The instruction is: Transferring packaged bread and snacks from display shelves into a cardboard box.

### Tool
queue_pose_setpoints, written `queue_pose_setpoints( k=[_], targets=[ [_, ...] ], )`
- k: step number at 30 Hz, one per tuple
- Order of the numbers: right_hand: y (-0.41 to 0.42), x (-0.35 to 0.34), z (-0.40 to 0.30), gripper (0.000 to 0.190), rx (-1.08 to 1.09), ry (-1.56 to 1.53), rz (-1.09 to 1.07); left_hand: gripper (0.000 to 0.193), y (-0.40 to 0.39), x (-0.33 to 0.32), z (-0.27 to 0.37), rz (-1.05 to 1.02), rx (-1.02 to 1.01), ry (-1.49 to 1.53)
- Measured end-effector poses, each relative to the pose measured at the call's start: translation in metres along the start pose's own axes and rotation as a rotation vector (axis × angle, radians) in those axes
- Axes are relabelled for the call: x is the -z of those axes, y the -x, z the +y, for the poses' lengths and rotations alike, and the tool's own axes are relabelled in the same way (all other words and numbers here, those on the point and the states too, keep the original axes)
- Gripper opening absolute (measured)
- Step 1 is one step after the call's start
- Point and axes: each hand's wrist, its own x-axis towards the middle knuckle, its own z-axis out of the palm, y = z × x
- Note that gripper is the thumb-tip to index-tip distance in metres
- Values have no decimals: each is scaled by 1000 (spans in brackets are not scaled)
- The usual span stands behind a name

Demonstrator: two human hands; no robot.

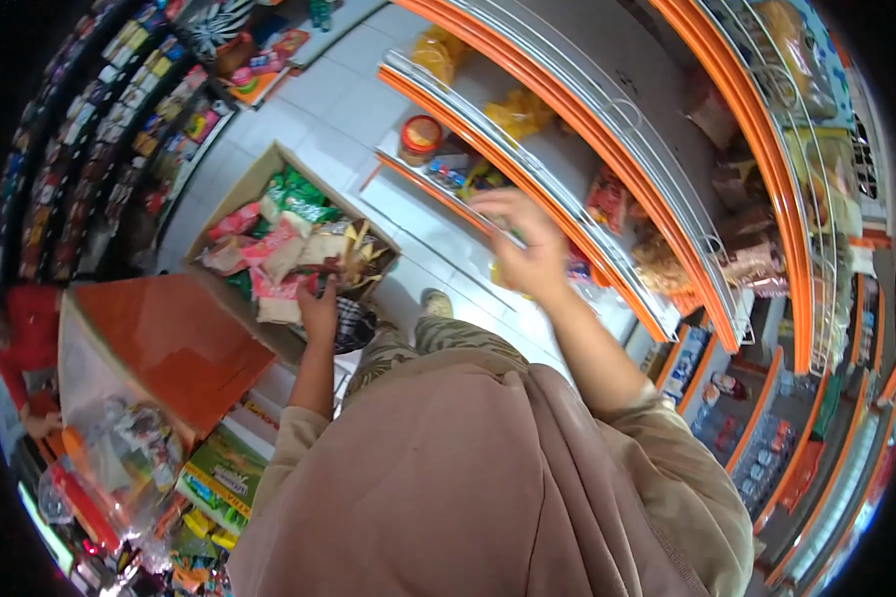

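Note:
My left hand (318,312) is at the near side of an open cardboard box (228,170), its fingers against the packets inside. A pink-and-cream packet (279,307) lies right beside these fingers; whether they grip it is hidden. Green packets (296,195) and more pink ones (272,250) fill the box in a loose heap. My right hand (524,250), blurred, is raised in front of the lower orange-edged shelves (485,142). Its thumb and fingers are apart, and I see nothing held in them.
A red-lidded jar (421,139) stands on the low shelf. Yellow bags (519,113) sit higher up. An orange-brown counter top (172,339) adjoins the box, with a person in a red sleeve (33,328) beyond. Racks of small packs (112,127) line the far left. White tiles (306,97) cover the floor.

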Motion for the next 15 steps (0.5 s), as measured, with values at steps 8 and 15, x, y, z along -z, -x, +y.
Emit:
queue_pose_setpoints(
  k=[8, 15],
  targets=[
    [-30, 244, 73, 36, -182, 863, 395, 53, 45, -16, 27, 151, -89, 153],
    [-147, 393, 223, 39, -530, 789, 35, 57, 69, -24, 43, 108, -238, 292]
  ],
)
